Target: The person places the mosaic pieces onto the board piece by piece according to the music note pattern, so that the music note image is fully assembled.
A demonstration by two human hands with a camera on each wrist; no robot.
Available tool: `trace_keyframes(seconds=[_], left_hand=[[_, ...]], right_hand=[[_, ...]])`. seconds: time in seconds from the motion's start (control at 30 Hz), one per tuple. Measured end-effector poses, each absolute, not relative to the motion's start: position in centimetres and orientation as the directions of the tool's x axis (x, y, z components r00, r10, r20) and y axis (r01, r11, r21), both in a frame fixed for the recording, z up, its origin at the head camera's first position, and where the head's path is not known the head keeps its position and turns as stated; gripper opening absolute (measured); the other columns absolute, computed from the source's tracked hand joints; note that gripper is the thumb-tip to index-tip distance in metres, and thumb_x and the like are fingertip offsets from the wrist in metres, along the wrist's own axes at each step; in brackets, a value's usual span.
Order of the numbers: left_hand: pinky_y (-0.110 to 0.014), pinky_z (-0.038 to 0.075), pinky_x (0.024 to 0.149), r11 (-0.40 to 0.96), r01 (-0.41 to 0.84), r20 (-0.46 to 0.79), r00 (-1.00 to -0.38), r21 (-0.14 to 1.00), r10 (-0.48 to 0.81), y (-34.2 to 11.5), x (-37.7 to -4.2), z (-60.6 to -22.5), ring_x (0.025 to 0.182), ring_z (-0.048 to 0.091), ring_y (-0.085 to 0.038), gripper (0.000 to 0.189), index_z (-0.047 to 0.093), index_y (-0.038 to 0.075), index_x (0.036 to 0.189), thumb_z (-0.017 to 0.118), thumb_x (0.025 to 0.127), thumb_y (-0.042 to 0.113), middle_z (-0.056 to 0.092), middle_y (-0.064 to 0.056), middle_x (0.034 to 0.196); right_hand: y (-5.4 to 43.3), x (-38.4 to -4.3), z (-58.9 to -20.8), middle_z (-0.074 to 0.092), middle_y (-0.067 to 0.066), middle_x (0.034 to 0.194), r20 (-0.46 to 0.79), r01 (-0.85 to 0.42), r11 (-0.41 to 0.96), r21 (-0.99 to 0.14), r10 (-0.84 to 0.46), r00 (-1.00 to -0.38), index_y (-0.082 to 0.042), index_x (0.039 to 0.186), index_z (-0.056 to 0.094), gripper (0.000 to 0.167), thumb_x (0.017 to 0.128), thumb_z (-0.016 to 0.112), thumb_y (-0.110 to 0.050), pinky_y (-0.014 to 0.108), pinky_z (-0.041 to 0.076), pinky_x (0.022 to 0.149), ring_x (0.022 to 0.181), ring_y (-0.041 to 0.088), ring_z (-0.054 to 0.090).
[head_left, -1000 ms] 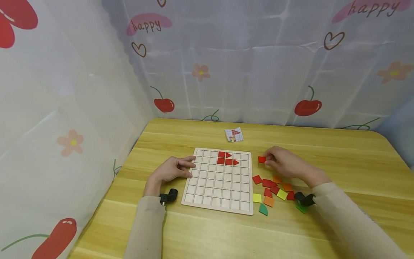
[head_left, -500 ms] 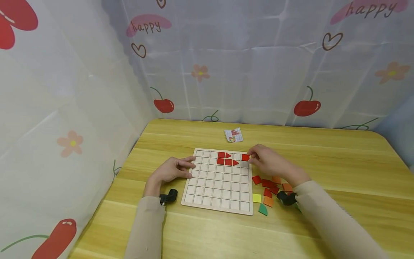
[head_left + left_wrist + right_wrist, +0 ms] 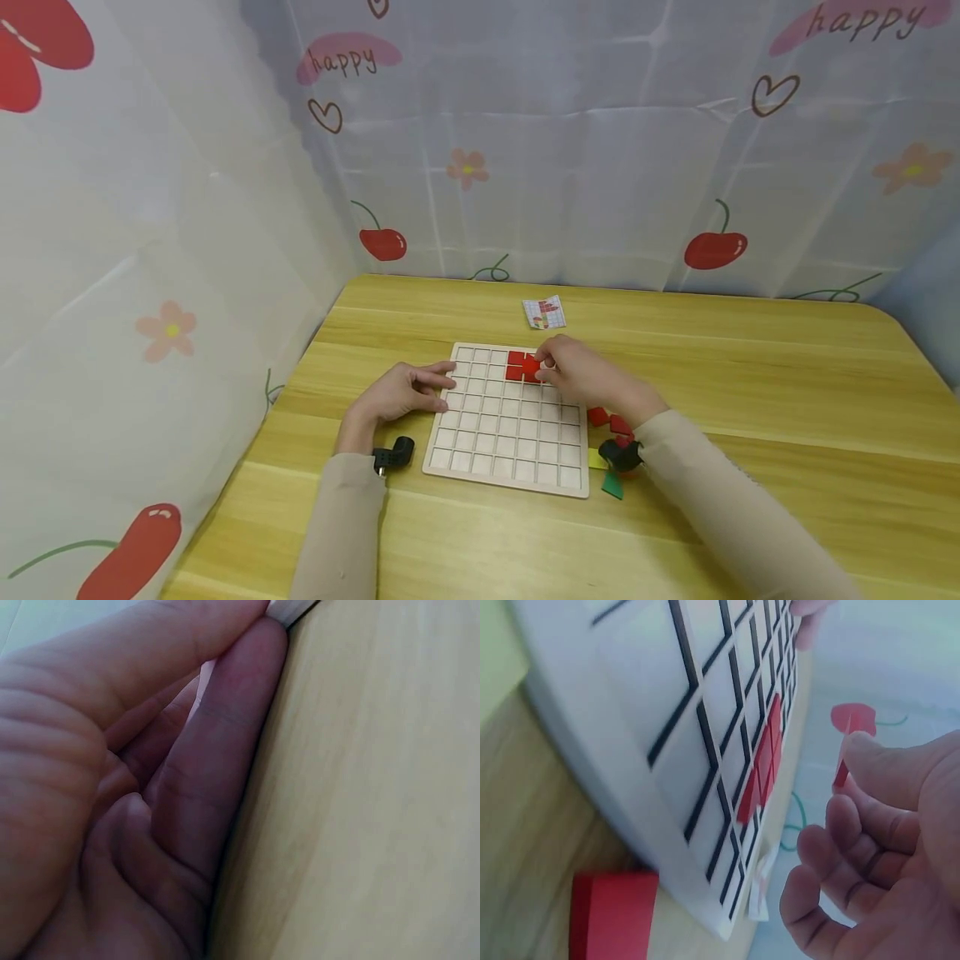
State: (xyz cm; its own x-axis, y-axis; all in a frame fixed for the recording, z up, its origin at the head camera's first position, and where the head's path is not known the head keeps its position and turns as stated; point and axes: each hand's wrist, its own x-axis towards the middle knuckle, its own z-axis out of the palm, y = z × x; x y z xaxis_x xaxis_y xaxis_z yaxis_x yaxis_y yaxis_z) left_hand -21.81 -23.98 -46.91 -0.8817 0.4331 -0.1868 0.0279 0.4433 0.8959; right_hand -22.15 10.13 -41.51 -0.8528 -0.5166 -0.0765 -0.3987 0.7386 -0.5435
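My right hand pinches a red square tile above the upper part of the wooden grid board. In the right wrist view that tile is held edge-on between thumb and fingers, clear of the board. Red pieces lie in the board's upper rows, some hidden beneath the held tile and hand. My left hand rests at the board's left edge, its fingertips touching the rim. The left wrist view shows this hand low against the table, with a corner of the board at the top.
Loose red tiles, a yellow tile and a green quarter-round tile lie right of the board, partly covered by my right wrist camera. A small pattern card lies behind the board. A printed curtain stands beyond the table.
My right hand has carried the red square tile leftward, from the table right of the board to over the red pieces in its upper rows. The left hand has stayed put.
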Motion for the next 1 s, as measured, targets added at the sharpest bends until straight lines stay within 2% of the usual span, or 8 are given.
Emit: trace_keyframes(seconds=[0.2,0.37,0.5,0.7,1.0], left_hand=[[-0.018,0.051,0.088,0.455,0.036,-0.185,-0.882,0.89,0.432,-23.9,-22.1,-46.9,0.153,0.039,-0.017,0.033,0.08,0.016,0.116,0.085,0.084,0.01,0.055,0.005,0.154],[-0.018,0.049,0.091,0.469,0.033,-0.19,-0.887,0.883,0.42,-23.8,-22.1,-46.7,0.153,0.039,-0.016,0.032,0.081,0.017,0.115,0.086,0.084,0.012,0.056,0.007,0.153],[-0.018,0.05,0.089,0.475,0.034,-0.194,-0.886,0.879,0.422,-23.8,-22.0,-46.6,0.153,0.038,-0.017,0.032,0.081,0.017,0.116,0.085,0.085,0.012,0.055,0.006,0.154],[-0.018,0.051,0.088,0.469,0.039,-0.188,-0.885,0.882,0.427,-23.9,-21.9,-46.8,0.153,0.037,-0.016,0.032,0.081,0.017,0.116,0.085,0.085,0.011,0.055,0.006,0.154],[-0.018,0.052,0.084,0.449,0.028,-0.19,-0.881,0.893,0.433,-24.0,-21.9,-47.1,0.153,0.037,-0.018,0.033,0.08,0.015,0.116,0.085,0.084,0.011,0.055,0.005,0.154]], right_hand=[[9.1,-22.1,-41.7,0.064,0.014,0.108,-0.053,-0.443,0.721,-0.533,-0.55,-0.833,0.005,0.118,0.063,0.027,0.101,0.067,-0.016,0.041,0.052,0.088,0.095,0.025,0.058],[8.3,-21.7,-42.2,0.063,0.008,0.104,-0.067,-0.46,0.741,-0.488,-0.558,-0.827,-0.001,0.113,0.065,0.021,0.101,0.068,-0.019,0.038,0.05,0.085,0.092,0.021,0.056],[7.7,-21.4,-42.8,0.063,0.005,0.105,-0.088,-0.478,0.764,-0.433,-0.563,-0.822,-0.006,0.111,0.066,0.018,0.101,0.066,-0.021,0.039,0.051,0.088,0.093,0.02,0.058],[7.3,-21.2,-43.3,0.066,0.007,0.107,-0.06,-0.525,0.767,-0.369,-0.584,-0.81,-0.004,0.111,0.067,0.019,0.101,0.066,-0.021,0.042,0.052,0.093,0.1,0.023,0.061],[7.1,-21.1,-43.2,0.066,0.006,0.104,-0.029,-0.546,0.752,-0.369,-0.597,-0.802,-0.005,0.108,0.068,0.017,0.098,0.068,-0.018,0.042,0.052,0.092,0.097,0.023,0.061]])
